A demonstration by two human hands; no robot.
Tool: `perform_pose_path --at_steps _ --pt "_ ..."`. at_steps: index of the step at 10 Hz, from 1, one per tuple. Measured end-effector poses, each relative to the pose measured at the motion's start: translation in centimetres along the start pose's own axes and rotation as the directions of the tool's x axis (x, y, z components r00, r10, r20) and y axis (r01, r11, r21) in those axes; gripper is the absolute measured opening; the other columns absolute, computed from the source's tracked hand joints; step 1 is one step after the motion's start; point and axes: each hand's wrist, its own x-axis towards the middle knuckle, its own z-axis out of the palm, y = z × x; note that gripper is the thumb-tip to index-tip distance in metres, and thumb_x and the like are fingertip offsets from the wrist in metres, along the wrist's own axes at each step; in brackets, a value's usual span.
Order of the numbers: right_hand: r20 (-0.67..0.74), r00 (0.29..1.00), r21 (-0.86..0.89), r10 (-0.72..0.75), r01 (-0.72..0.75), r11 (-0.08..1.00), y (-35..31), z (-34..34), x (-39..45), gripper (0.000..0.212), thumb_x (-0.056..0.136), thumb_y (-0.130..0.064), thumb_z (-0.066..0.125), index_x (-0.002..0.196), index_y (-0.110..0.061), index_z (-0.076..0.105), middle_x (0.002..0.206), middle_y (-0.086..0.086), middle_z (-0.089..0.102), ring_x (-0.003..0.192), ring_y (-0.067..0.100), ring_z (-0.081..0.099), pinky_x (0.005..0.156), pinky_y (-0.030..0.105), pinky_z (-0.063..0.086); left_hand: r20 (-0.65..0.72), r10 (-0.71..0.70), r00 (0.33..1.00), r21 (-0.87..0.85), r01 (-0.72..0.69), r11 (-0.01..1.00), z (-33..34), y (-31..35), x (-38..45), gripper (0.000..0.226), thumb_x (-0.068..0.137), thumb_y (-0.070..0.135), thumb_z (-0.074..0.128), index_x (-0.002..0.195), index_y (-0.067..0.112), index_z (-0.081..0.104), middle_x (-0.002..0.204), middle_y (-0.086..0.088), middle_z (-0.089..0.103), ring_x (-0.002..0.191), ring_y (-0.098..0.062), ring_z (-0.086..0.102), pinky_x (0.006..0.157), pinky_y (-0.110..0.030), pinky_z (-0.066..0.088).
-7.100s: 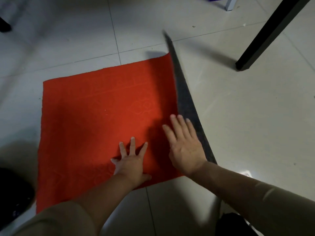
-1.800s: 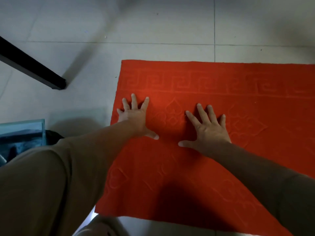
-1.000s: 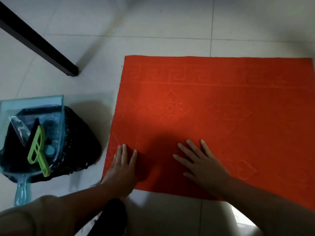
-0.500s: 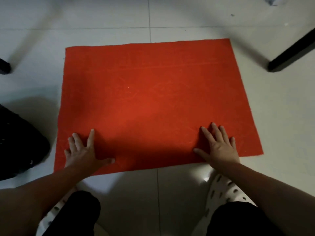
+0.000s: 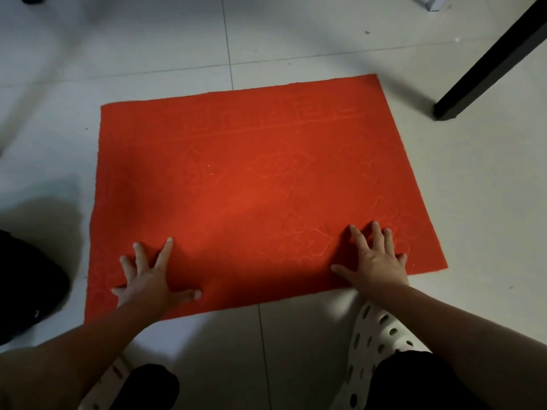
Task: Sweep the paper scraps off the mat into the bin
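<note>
In the head view a red mat [image 5: 251, 196] lies flat on the pale tiled floor [image 5: 296, 39], its embossed pattern of hearts and a key border running along the far side. The left hand [image 5: 151, 279] presses down on the near left part of the mat with fingers spread and straight, and the right hand [image 5: 374, 255] does the same near the near right corner; the two are well apart, gripping nothing, palms flat, most likely to smooth the mat and keep it lying square on the tiles. No large paper scraps show on the mat, only a couple of tiny pale specks [image 5: 210, 170] left of centre, so the sweeping looks essentially finished. A dark rounded shape [image 5: 26, 288] at the left edge may be the bin's bag, though it cannot be told for sure. A black table leg [image 5: 485, 63] stands far right, and a white perforated clog [image 5: 381, 329] sits just near the right wrist.
</note>
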Motion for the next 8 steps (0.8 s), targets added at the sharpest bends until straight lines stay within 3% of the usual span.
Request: perform_pose_path --at_steps 3,5,7,8 --pt "-0.039 0.998 -0.033 0.053 -0.054 0.998 -1.3 0.7 -0.2 0.099 0.073 -0.079 0.050 0.149 -0.038 0.000 0.161 0.006 -0.004 0.148 0.034 -0.005 0.111 0.065 0.021 0.008 0.012 1.000 0.013 -0.012 1.000 -0.9 -0.9 1.0 0.134 0.050 0.073 0.077 0.148 0.052 -0.011 0.158 -0.007 -0.031 0.145 -0.039 -0.021 0.106 -0.075 0.015" --pt "-0.187 0.977 -0.064 0.098 -0.112 0.992 -2.9 0.5 0.0 0.082 0.076 -0.071 0.051 0.142 -0.029 0.024 0.154 0.009 0.019 0.141 0.034 0.019 0.106 0.060 0.030 0.006 0.011 1.000 0.000 -0.011 1.000 -0.6 -1.0 1.0 0.134 0.050 0.073 0.078 0.147 0.053 -0.012 0.157 -0.006 -0.032 0.145 -0.038 -0.022 0.107 -0.075 0.012" --pt "-0.304 0.951 -0.056 -0.045 0.030 0.998 -5.0 0.7 0.5 0.078 0.079 -0.061 0.055 0.142 -0.021 0.032 0.154 0.008 0.023 0.140 0.033 0.022 0.114 0.053 0.022 -0.039 -0.003 0.999 -0.058 0.001 0.998 -0.8 -0.9 0.3 0.128 0.054 0.078 0.071 0.151 0.048 -0.006 0.161 -0.007 -0.023 0.147 -0.037 -0.017 0.110 -0.072 0.010" --pt "-0.256 0.958 -0.010 -0.128 0.130 0.991 -6.8 0.2 0.7 0.076 0.081 -0.055 0.059 0.144 -0.022 0.032 0.153 0.010 0.023 0.139 0.033 0.021 0.114 0.049 0.024 -0.080 0.063 0.995 -0.120 -0.072 0.990 -1.6 -0.4 -0.2 0.125 0.057 0.078 0.069 0.152 0.045 -0.004 0.162 -0.007 -0.018 0.148 -0.035 -0.014 0.114 -0.066 0.007"
